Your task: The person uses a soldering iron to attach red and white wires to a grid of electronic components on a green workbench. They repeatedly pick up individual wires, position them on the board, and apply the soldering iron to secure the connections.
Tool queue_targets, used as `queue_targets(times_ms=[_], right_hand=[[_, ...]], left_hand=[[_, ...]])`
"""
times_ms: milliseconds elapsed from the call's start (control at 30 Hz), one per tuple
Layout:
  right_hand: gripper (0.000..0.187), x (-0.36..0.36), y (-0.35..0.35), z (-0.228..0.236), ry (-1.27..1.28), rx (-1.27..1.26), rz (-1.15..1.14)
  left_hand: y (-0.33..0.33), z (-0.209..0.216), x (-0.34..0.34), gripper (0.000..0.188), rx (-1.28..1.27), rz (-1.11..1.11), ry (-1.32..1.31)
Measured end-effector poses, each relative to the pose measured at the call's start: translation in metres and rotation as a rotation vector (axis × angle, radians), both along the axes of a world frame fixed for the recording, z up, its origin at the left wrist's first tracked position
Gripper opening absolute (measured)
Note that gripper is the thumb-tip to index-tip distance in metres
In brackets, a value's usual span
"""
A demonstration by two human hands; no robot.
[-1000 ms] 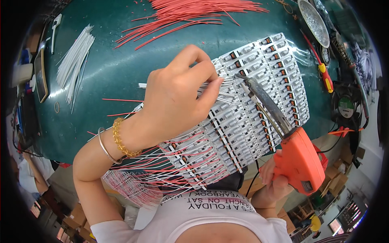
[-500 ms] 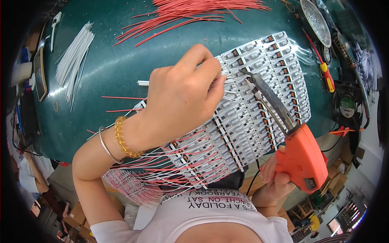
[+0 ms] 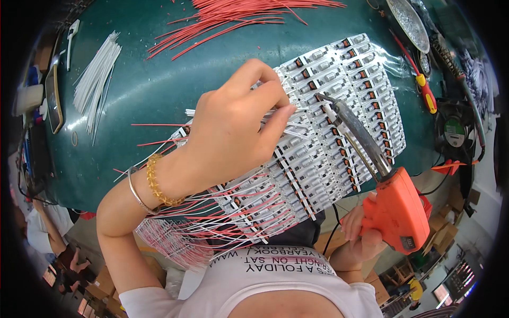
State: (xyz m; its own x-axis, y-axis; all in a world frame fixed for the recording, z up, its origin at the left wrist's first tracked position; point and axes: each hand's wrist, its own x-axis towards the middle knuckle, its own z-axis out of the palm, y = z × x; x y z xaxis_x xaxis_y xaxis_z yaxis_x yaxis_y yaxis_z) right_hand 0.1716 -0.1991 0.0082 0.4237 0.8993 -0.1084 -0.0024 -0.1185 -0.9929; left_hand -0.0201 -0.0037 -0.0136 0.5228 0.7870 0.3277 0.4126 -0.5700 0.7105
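My left hand (image 3: pixel 228 124) is closed over a small bundle of white wires (image 3: pixel 299 129); their ends stick out past the fingertips and behind the hand. Beneath it lies a large panel of small silvery circuit boards (image 3: pixel 323 153) in rows, tilted across the green table. Red and white wires (image 3: pixel 212 212) trail from its near left rows. In my right hand (image 3: pixel 363 230) is an orange soldering gun (image 3: pixel 398 206), the fingers wrapped round its handle. Its dark bent tip points to the upper left, just over the panel beside the left fingertips. Whether the tip touches a board, I cannot tell.
Red wires (image 3: pixel 228 21) lie at the back of the table, a bunch of white wires (image 3: pixel 96 79) at the left. A red and yellow screwdriver (image 3: pixel 426 94), a metal dish (image 3: pixel 409 24) and a small black fan (image 3: pixel 456 132) stand at the right.
The panel has shifted slightly left and away from me. My left thumb and forefinger have changed position on the white wires. The soldering gun has moved only slightly.
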Motion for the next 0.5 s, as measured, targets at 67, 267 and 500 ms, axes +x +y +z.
queue_targets(times_ms=[67, 267, 500], right_hand=[[0.083, 0.001, -0.001, 0.001, -0.004, 0.001, 0.022], [0.078, 0.014, -0.021, -0.024, -0.136, 0.038, 0.028], [0.075, 0.018, -0.022, -0.023, 0.012, 0.043, 0.040]], left_hand=[[-0.001, 0.001, 0.001, 0.010, 0.008, 0.016, 0.024], [-0.002, 0.000, 0.001, 0.011, 0.027, 0.032, 0.032], [-0.002, 0.000, 0.003, 0.012, 0.029, 0.042, 0.041]])
